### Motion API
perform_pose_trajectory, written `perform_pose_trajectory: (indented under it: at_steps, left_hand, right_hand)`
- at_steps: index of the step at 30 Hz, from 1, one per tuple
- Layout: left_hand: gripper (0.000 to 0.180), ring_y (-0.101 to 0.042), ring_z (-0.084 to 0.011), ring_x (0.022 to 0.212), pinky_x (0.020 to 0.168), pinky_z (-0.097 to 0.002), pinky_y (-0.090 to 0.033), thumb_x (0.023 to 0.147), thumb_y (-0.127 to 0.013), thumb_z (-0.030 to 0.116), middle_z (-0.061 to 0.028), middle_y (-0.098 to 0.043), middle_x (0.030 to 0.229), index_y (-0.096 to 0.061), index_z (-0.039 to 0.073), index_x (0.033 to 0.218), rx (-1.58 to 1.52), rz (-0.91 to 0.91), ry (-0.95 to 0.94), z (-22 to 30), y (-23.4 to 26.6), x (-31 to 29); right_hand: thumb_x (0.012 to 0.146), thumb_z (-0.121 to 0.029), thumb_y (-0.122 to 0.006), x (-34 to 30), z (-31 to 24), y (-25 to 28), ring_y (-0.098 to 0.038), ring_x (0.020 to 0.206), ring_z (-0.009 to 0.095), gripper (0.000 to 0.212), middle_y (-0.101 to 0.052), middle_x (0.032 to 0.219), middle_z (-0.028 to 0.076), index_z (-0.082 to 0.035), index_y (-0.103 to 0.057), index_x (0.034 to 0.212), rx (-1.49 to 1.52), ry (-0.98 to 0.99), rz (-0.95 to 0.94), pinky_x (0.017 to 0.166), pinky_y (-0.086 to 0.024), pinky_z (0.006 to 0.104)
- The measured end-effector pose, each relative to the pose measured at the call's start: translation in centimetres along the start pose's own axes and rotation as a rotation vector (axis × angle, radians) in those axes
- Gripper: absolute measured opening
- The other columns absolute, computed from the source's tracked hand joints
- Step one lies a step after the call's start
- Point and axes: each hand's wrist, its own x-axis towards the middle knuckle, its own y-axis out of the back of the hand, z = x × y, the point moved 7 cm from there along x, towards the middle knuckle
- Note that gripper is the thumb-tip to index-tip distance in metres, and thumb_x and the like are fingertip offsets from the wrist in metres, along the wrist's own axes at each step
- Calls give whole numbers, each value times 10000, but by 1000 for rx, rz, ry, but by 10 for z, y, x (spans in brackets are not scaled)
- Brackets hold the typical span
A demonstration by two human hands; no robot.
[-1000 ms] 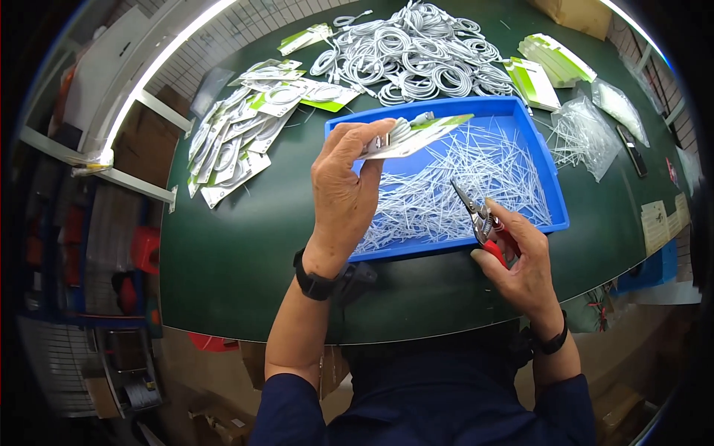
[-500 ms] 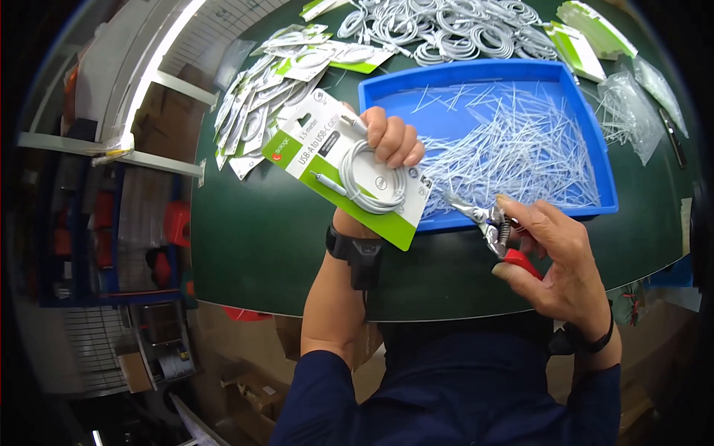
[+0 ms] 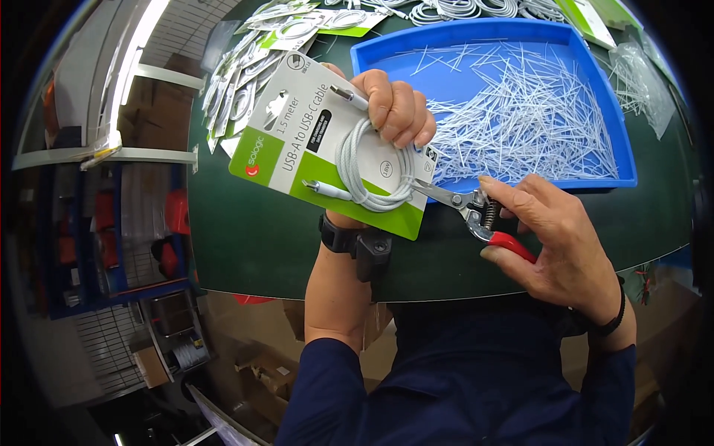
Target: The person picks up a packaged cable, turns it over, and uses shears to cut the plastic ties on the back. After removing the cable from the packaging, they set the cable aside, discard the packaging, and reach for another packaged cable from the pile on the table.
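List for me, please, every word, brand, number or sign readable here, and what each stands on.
Wording is left uncopied; it stands here:
White-and-green backing card in the left hand: large dark print, readable.
Its green band: red-and-white logo.
Its black oblong label: tiny white print, hard to read.
Inside the coiled cable: small circled mark.
Carded cables piled at upper left: print too small to read.
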Motion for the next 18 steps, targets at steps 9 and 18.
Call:
perform_pose_trajectory:
  at_steps: [9,18]
  left_hand:
    - [640,-494,-170,698,736,-354,-486,1102,-222,590,-46,-529,725,-561,105,858,124,-134,25,2,0,6]
    - [625,-485,-165,701,753,-361,-480,1111,-221,572,-46,-520,717,-556,108,859,129,-88,16,-3,-2,3]
  right_hand:
    - [726,-21,-833,0,5,2,-601,752,229,732,-626,928,113,-77,-596,1416,15,-22,-4,651,-503,328]
    - [738,18,-808,-7,12,3,-616,740,214,678,-631,902,108,-61,-616,1383,66,-50,-30,674,-499,311]
